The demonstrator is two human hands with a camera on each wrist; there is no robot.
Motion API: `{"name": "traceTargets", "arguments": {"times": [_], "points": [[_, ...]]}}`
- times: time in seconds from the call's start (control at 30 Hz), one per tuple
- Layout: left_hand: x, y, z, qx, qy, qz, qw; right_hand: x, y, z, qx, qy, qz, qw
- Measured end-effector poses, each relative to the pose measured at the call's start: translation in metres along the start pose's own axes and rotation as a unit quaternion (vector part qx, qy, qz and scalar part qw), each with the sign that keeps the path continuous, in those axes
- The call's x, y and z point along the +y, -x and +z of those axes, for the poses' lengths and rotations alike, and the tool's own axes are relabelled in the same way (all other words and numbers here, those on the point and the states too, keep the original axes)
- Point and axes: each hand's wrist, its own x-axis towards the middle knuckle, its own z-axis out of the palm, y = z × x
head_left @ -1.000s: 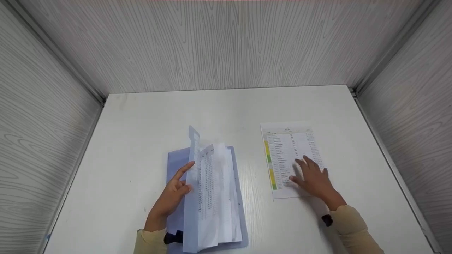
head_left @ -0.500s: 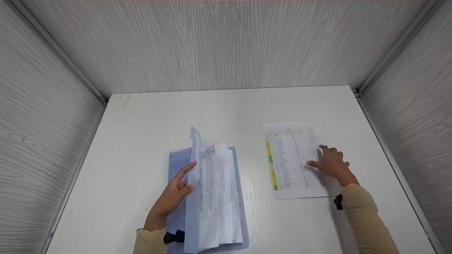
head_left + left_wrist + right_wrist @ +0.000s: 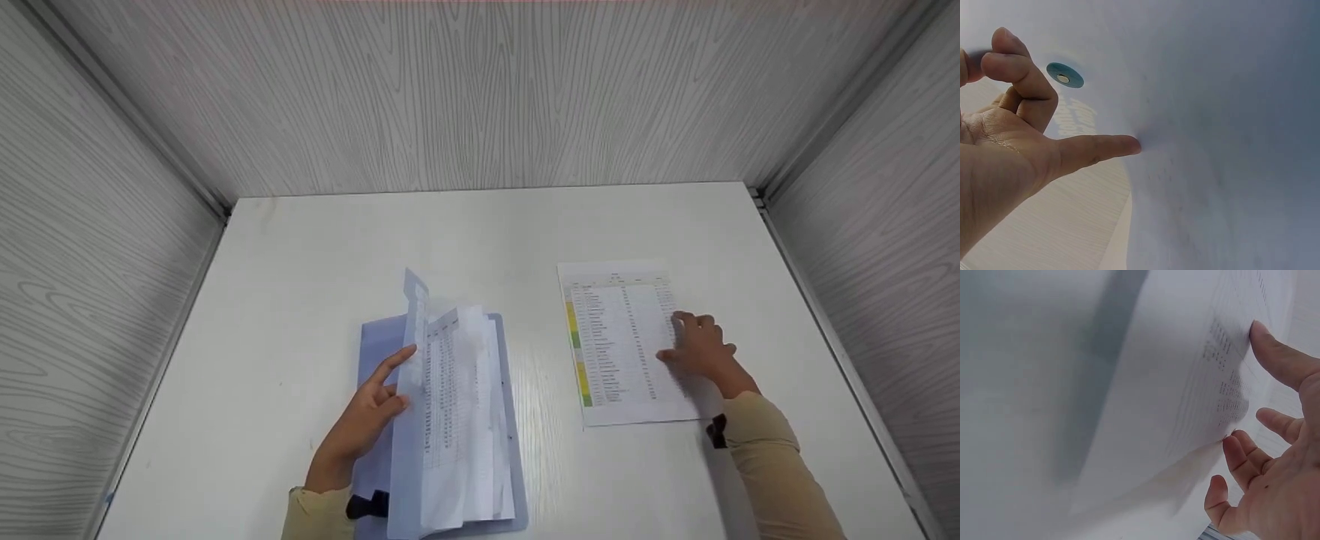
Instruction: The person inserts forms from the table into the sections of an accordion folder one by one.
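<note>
A blue plastic document folder (image 3: 405, 465) lies at the front centre-left with its flap raised and a stack of printed papers (image 3: 457, 420) inside. My left hand (image 3: 364, 420) is at the outer side of the raised flap, thumb and index fingertips against it. The left wrist view shows the thumb (image 3: 1100, 149) straight against the plastic, the other fingers bent. To the right lies a printed sheet (image 3: 615, 345) with yellow and green cells down its left side. My right hand (image 3: 705, 349) touches its right part, thumb on the print, fingertips (image 3: 1233, 444) at its edge.
A white table (image 3: 300, 247) carries everything, with grey wood-grain panels (image 3: 480, 97) at the back and both sides. A round teal snap button (image 3: 1065, 75) shows on the folder in the left wrist view.
My right hand has moved right across the printed sheet, from its lower middle to its right edge, and its fingers have drawn in slightly. The left hand and folder hold still.
</note>
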Motion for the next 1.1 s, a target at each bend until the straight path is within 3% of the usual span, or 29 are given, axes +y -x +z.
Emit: {"name": "traceTargets", "arguments": {"times": [0.2, 0.43, 0.67, 0.77, 0.9, 1.1], "points": [[-0.004, -0.001, -0.001, -0.001, 0.004, -0.001, 1.0000, -0.001, 0.000, 0.001, -0.021, -0.025, -0.004, 0.9995], [-0.004, -0.001, -0.002, 0.002, 0.007, -0.009, 0.9999, 0.002, -0.002, -0.002, -0.036, -0.052, -0.050, 0.9967], [-0.003, 0.000, -0.003, 0.004, 0.002, -0.006, 1.0000, 0.007, 0.001, -0.011, -0.062, -0.122, -0.043, 0.9897], [-0.003, -0.001, -0.002, 0.005, 0.004, -0.008, 0.9999, 0.012, 0.004, -0.011, -0.076, -0.192, -0.062, 0.9765], [-0.004, 0.000, -0.003, 0.007, 0.004, -0.011, 0.9999, 0.016, 0.009, -0.008, -0.099, -0.285, -0.087, 0.9495], [-0.005, 0.000, -0.003, 0.007, 0.000, -0.002, 1.0000, 0.017, 0.019, -0.006, -0.116, -0.353, -0.093, 0.9238]]}}
